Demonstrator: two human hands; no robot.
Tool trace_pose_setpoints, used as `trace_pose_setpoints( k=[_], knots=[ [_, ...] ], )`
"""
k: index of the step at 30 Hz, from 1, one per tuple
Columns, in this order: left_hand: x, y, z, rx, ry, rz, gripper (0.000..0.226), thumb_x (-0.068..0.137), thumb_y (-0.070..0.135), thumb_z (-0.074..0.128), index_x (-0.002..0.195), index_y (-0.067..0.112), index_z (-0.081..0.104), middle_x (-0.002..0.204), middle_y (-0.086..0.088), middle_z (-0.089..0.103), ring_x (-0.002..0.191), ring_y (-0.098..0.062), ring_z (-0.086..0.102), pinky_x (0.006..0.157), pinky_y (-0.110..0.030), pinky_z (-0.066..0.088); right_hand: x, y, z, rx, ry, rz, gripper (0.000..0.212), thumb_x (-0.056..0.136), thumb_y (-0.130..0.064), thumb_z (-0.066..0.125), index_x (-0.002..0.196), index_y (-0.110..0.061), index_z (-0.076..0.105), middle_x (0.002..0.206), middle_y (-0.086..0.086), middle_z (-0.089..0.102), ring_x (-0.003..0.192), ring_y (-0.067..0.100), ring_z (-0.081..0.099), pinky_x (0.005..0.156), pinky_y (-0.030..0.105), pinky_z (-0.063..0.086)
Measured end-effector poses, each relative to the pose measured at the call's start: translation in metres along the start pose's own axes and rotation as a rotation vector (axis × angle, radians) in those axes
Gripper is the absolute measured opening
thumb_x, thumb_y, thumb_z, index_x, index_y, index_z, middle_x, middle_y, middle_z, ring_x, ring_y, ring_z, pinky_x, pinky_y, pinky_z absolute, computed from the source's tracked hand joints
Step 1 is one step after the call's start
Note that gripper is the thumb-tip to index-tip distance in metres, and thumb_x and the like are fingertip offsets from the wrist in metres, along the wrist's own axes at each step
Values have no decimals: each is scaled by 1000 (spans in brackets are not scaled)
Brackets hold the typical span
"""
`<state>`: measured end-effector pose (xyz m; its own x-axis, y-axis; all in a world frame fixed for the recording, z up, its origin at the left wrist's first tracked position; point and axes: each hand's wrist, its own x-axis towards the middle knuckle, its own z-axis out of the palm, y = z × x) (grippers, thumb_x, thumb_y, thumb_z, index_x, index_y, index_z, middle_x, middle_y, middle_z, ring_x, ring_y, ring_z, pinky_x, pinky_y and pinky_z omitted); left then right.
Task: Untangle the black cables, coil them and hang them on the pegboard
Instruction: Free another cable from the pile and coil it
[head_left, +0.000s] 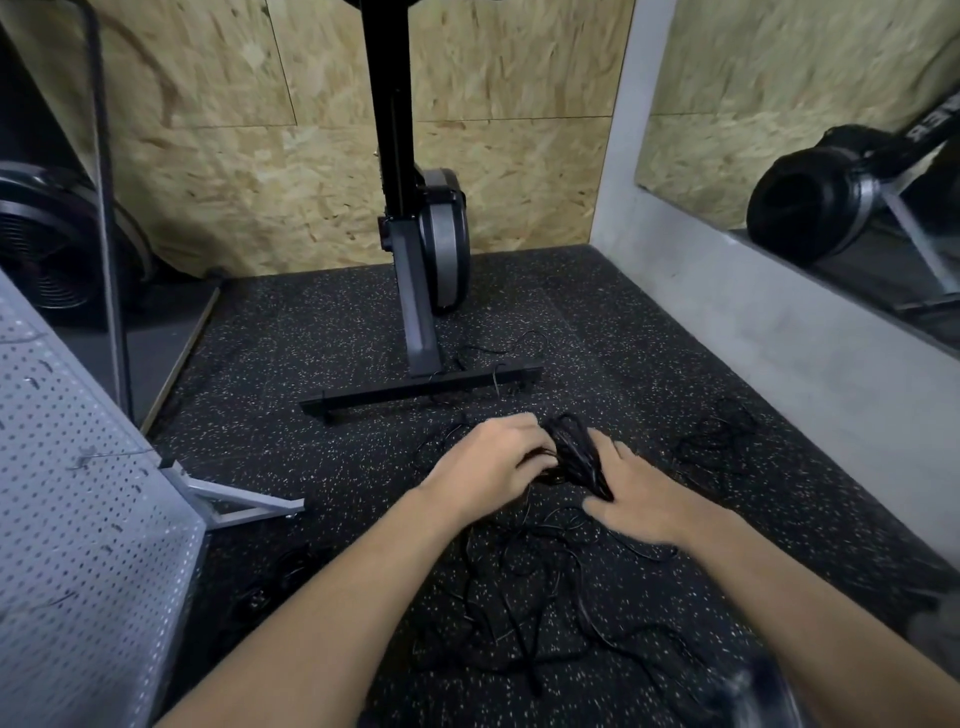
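Head view: at centre frame we find the right hand (639, 499) gripping a coiled bundle of black cable (574, 457). The left hand (493, 462) has its fingers curled onto the bundle's strands. Below the hands, loose black cables (519, 597) lie tangled on the speckled rubber floor (311, 338). A grey perforated metal pegboard (78, 519) leans at lower left. A rowing machine (421, 234) stands upright against the OSB wall (234, 156).

Black cables (524, 587) on black white-speckled floor (322, 332), grey perforated pegboard (78, 509)
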<state>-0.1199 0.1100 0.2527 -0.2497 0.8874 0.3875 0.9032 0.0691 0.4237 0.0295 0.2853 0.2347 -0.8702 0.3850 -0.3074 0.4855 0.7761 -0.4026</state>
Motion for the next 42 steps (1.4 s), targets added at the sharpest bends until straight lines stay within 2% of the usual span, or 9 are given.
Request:
trace_pose_setpoints(
  k=[3, 6, 10, 14, 17, 22, 28, 36, 42],
  knots=[
    [1, 6, -3, -69, 16, 40, 16, 97, 23, 72, 107, 13, 80, 99, 3, 67, 88, -8, 62, 84, -19, 49, -2, -3, 1, -44, -33, -106, 90, 95, -37, 63, 164, -22, 8, 151, 3, 41, 139, 24, 43, 114, 37, 38],
    [4, 19, 1, -138, -56, 57, 15, 93, 24, 77, 103, 13, 81, 96, 4, 66, 85, -7, 61, 81, -17, 47, -5, -9, 6, -147, -47, -203, 63, 94, -31, 64, 151, -21, 38, 138, 1, 49, 130, 20, 45, 109, 33, 40],
    [8, 13, -4, -305, -34, -191, 18, 75, 29, 92, 82, 17, 81, 81, 7, 73, 79, -7, 66, 75, -27, 54, -17, -20, 10, -113, -41, -287, 29, 94, -21, 66, 117, -27, 50, 109, -12, 49, 101, 4, 48, 86, 17, 40],
    [5, -7, -19, -373, -9, -373, 27, 64, 38, 98, 74, 22, 79, 77, 8, 76, 78, -7, 69, 74, -22, 54, -27, -30, 9, 42, 38, -378, 50, 93, -23, 69, 127, -38, 36, 100, -12, 59, 84, 7, 59, 73, 28, 52],
    [5, -18, -25, -417, -33, -404, 28, 62, 42, 98, 74, 27, 78, 79, 8, 76, 81, -12, 70, 81, -34, 56, -30, -36, 6, 72, 73, -429, 64, 94, -19, 70, 132, -40, 23, 96, -10, 60, 76, 7, 57, 66, 26, 47],
    [4, -28, -29, -498, -57, -329, 11, 79, 31, 89, 86, 28, 81, 86, -4, 75, 84, -24, 68, 88, -53, 55, -32, -39, 3, 67, 130, -430, 79, 95, -20, 70, 144, -48, 15, 113, -14, 61, 97, 6, 61, 86, 33, 54],
    [6, -26, -27, -444, -101, -300, 8, 85, 32, 84, 90, 27, 80, 96, 11, 77, 97, -11, 70, 98, -45, 54, -30, -37, 1, 44, 137, -416, 82, 95, -25, 71, 144, -52, 11, 133, -8, 56, 111, 9, 60, 97, 39, 53],
    [8, -25, -35, -290, -202, -310, 9, 87, 39, 83, 86, 30, 80, 77, 10, 75, 78, -6, 69, 78, -30, 55, -32, -34, 0, -56, 159, -420, 84, 96, -27, 70, 144, -56, 8, 133, -2, 50, 115, 16, 59, 99, 35, 52],
    [6, -30, -26, -404, -246, -382, 11, 92, 33, 79, 87, 24, 76, 79, 5, 76, 72, -5, 68, 77, -26, 56, -31, -37, 1, -101, 180, -500, 71, 96, -27, 71, 150, -42, 28, 121, -29, 39, 112, -4, 43, 97, 24, 45]
  ],
)
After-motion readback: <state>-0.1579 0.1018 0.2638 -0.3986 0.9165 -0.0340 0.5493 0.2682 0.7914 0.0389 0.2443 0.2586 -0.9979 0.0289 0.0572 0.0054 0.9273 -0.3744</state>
